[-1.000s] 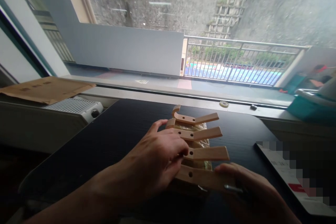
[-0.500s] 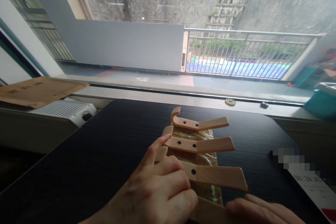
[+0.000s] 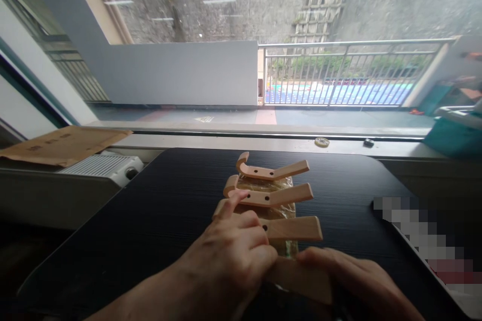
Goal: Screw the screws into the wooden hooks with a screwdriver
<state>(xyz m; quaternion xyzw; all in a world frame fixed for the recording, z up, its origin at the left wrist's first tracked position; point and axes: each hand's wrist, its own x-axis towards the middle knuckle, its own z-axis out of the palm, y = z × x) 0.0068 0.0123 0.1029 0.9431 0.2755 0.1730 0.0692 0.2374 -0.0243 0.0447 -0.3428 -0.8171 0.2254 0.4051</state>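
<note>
Head view.
Farthest hook [image 3: 259, 172]: pale wood, curled end at left, angled flat end at right, two dark holes between.
Second hook [image 3: 284, 197]: same form, just nearer, curl upright at left; two holes.
Third hook [image 3: 295, 229]: just nearer again, partly covered; one hole in sight.
Nearest wooden piece [image 3: 301, 278]: in shadow, only in part visible, left end covered.
Wrapped packet [image 3: 268, 184]: glossy, yellowish, beneath the row of wood, showing between the pieces.
Location of all: right of middle on the black table [image 3: 124, 251].
Left hand [image 3: 237, 251]: over the left part of the row; index finger stretched onto the second hook beside a hole, other fingers bent across the third hook, down to the nearest piece. Thumb hidden; impossible to tell whether gripping or only pressing.
Right hand [image 3: 354, 278]: fingertips at the upper edge of the nearest piece, underside dark; closure of grip impossible to tell.
Surroundings: flat slab [image 3: 417, 251] at table right, partly pixelated; ring-shaped roll [image 3: 321, 142] and small dark object [image 3: 368, 143] on the sill [image 3: 226, 143]; teal container [image 3: 452, 133] at far right; brown envelope [image 3: 68, 145] above a white ribbed unit [image 3: 101, 166] at left; metal railing [image 3: 350, 75] beyond the glass.
</note>
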